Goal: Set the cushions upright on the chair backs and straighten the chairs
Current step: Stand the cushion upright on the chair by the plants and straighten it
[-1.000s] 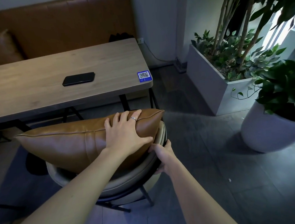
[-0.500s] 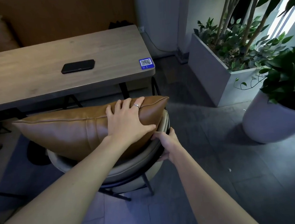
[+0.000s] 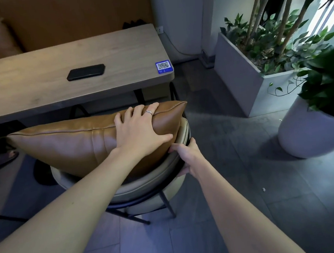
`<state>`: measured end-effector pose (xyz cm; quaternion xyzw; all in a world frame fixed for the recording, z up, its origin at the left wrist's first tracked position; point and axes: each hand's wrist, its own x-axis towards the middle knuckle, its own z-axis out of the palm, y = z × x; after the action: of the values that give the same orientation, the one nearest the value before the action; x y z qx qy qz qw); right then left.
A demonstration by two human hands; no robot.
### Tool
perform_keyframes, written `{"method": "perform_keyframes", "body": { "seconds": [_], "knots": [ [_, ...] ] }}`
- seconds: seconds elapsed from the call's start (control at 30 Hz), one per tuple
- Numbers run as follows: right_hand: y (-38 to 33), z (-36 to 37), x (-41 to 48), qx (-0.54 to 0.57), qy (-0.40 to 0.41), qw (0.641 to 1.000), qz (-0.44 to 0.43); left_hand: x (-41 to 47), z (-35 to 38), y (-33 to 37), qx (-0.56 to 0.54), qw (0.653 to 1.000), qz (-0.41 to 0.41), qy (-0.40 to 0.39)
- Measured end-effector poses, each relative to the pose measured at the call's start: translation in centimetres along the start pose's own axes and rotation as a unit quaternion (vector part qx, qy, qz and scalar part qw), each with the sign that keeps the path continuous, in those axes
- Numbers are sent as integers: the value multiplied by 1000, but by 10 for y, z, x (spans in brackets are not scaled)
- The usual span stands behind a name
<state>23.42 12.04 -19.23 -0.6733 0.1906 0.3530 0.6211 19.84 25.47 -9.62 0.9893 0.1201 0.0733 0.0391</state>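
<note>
Tan seamed cushion, left hand fingers clamped over it, right hand clutching chair back

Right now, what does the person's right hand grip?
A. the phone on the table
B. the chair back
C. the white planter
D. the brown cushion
B: the right hand wraps round the rim of the chair back, while the left hand holds the cushion.
</note>
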Motion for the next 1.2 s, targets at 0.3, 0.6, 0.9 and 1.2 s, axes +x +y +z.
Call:
{"method": "perform_keyframes", "body": {
  "seconds": [0.3, 0.6, 0.9, 1.2],
  "knots": [
    [-3, -2, -1, -10, -9, 1000, -2, 2, 0, -4, 5, 1000, 6, -8],
    [3, -6, -4, -18, -26, 999, -15, -4, 0, -3, 9, 1000, 8, -6],
    [16, -13, -19, -13, -52, 998, -21, -36, -35, -27, 15, 996, 38, -78],
    [-21, 7, -134, -465, -28, 874, -136, -106, -122, -76, 35, 996, 6, -77]
  ]
}}
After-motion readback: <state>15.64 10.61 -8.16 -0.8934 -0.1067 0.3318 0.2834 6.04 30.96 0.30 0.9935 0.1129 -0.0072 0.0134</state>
